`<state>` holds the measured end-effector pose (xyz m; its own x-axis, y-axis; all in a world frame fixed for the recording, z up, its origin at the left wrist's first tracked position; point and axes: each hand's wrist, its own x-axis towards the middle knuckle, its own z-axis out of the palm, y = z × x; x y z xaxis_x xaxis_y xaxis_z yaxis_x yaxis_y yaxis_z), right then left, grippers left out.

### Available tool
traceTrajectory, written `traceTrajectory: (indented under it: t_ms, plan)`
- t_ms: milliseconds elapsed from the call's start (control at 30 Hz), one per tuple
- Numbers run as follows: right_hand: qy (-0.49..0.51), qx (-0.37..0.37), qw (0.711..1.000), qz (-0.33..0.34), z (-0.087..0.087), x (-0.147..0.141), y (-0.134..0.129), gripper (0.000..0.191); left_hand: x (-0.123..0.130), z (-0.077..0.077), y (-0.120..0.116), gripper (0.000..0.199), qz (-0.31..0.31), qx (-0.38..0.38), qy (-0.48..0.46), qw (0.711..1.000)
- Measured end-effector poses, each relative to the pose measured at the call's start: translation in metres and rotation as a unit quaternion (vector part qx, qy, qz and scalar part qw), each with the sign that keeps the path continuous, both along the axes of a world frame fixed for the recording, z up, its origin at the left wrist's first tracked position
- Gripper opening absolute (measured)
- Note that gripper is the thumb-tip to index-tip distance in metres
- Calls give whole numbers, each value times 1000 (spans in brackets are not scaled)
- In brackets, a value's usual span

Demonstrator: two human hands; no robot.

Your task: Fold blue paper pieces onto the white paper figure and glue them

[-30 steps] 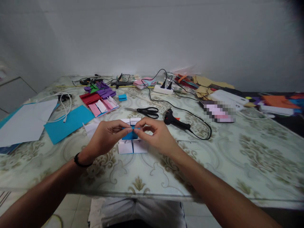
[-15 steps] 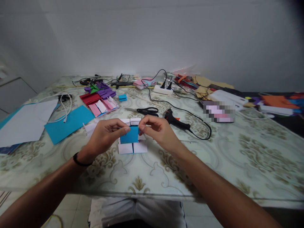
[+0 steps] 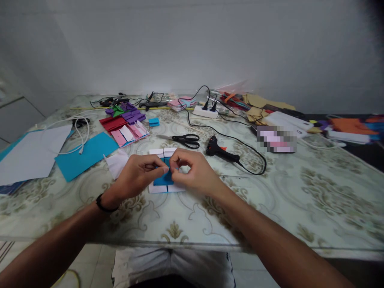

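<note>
A folded sheet of white and blue paper (image 3: 159, 189) lies flat on the table in front of me, its white flaps cut apart at top and bottom. At its middle is a small blue paper piece (image 3: 162, 179), partly covered by my fingers. My left hand (image 3: 142, 170) pinches this piece from the left with thumb and forefinger. From the right, my right hand (image 3: 192, 170) pinches at its upper right side, fingertips nearly touching those of the left. The exact grip under the right fingertips is hidden.
Beyond my hands lie black-handled scissors (image 3: 186, 141) and a black glue gun (image 3: 222, 151), its cord running to a white power strip (image 3: 205, 112). Blue sheets (image 3: 87, 156), a white sheet (image 3: 33, 156) and folded coloured papers (image 3: 126, 134) lie left. A phone (image 3: 274, 140) lies right.
Both hands have drawn closer together over the folded sheet, the right moving left and slightly down. The blue piece now sits slightly lower and is more covered by the fingers.
</note>
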<state>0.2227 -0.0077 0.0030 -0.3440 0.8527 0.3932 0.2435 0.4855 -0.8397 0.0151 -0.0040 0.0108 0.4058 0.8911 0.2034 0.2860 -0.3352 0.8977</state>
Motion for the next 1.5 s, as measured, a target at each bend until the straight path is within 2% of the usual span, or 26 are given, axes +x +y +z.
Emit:
traceTrajectory:
  t_ms: [200,367,467,567,633,833,1033,1133,1333,1500]
  plan:
    - [47,-26,998,-11,-2,9,6,6,-4,1,5,20,22,21,-12,999]
    - [52,-63,997,16,-4,5,5,5,-3,-1,7,20,18,18,-33,999]
    - [58,-67,996,15,-6,3,4,7,-1,-3,5,19,1,-23,-32,999]
    - [68,-68,995,2,-7,3,4,8,1,-4,3,18,-52,-96,-21,994]
    - [57,-66,996,2,-6,4,4,8,2,-4,2,16,-72,-114,-5,991]
    - [32,-59,998,19,-5,4,4,5,2,-1,0,19,-97,-87,30,991]
    - [38,-91,995,21,-7,2,4,6,2,4,-3,23,-50,32,53,997]
    - [38,-119,992,18,-8,2,4,10,1,5,-3,25,-35,59,59,996]
    - [43,-156,987,21,-8,1,4,15,-2,5,0,27,-23,31,40,998]
    - [66,-191,979,20,-10,-1,4,19,0,3,0,20,-26,-10,-5,1000]
